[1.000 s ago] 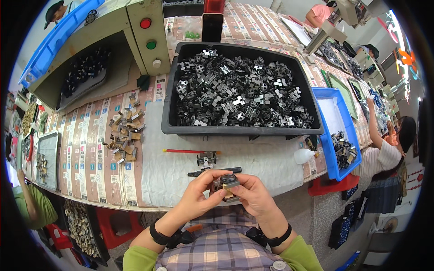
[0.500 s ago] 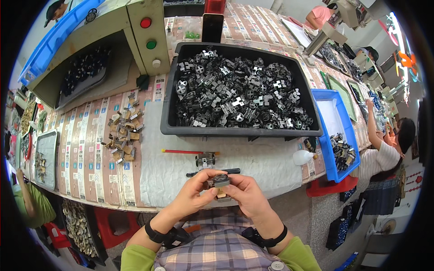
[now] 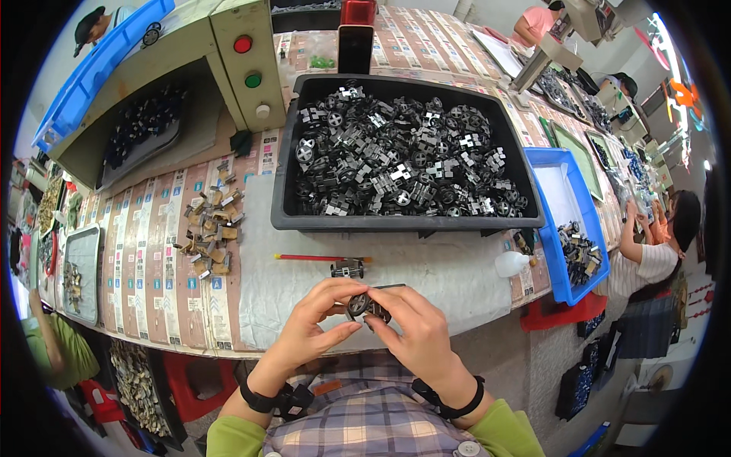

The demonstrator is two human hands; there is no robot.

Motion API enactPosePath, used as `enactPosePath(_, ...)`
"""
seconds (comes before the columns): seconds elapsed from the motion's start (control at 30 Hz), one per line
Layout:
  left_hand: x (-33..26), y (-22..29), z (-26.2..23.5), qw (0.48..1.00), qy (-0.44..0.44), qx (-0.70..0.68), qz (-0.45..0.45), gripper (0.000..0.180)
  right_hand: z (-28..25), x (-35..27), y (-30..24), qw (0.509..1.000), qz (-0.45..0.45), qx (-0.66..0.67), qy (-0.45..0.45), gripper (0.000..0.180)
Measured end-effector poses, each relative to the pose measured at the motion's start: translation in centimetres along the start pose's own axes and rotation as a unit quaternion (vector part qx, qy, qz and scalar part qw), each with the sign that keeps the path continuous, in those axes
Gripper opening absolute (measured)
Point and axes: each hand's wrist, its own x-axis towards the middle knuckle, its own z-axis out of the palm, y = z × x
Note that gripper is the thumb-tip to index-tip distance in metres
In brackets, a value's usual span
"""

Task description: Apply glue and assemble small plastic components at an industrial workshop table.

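My left hand (image 3: pixel 314 324) and my right hand (image 3: pixel 415 329) meet just above the table's near edge, both pinching one small black part with a round wheel-like face (image 3: pixel 364 306). Beyond my fingers a similar small black part (image 3: pixel 346 267) lies on the grey mat beside a thin red stick (image 3: pixel 312 258). Farther back stands a big black bin (image 3: pixel 407 223) heaped with several black and silver parts (image 3: pixel 396 160). A loose pile of small tan and grey pieces (image 3: pixel 209 228) lies on the table to the left.
A blue tray (image 3: pixel 567 228) holding some dark parts sits at the right, with a white squeeze bottle (image 3: pixel 512 263) next to it. A beige control box with red and green buttons (image 3: pixel 247 61) stands at the back left. Other people work at both sides.
My hands have turned the small part and lifted it slightly; its round face now points up. A thin dark tool that lay by my fingers is mostly hidden under them.
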Motion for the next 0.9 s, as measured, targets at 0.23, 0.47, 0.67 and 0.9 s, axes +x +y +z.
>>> enactPosePath(0.23, 0.7, -0.5, 0.6, 0.995, 0.006, 0.081, 0.052, 0.055, -1.9, -0.1, 0.4, 0.996, 0.029, 0.079, -0.024, 0.033)
enactPosePath(0.47, -1.7, 0.1, -4.5, 0.983, 0.169, 0.056, 0.051, 0.055, -18.6, -2.5, 9.8, 0.891, 0.161, -0.043, 0.423, 0.026)
enactPosePath(0.67, -4.9, -0.8, -9.4, 0.941, 0.328, 0.079, 0.007, 0.030, -27.8, -9.3, 18.0, 0.802, 0.411, -0.359, 0.241, 0.029)
enactPosePath(0.9, -5.1, -0.8, -10.8, 0.926, 0.373, 0.058, 0.005, 0.029, -26.5, -5.7, 24.3, 0.855, 0.332, -0.328, 0.229, 0.027)
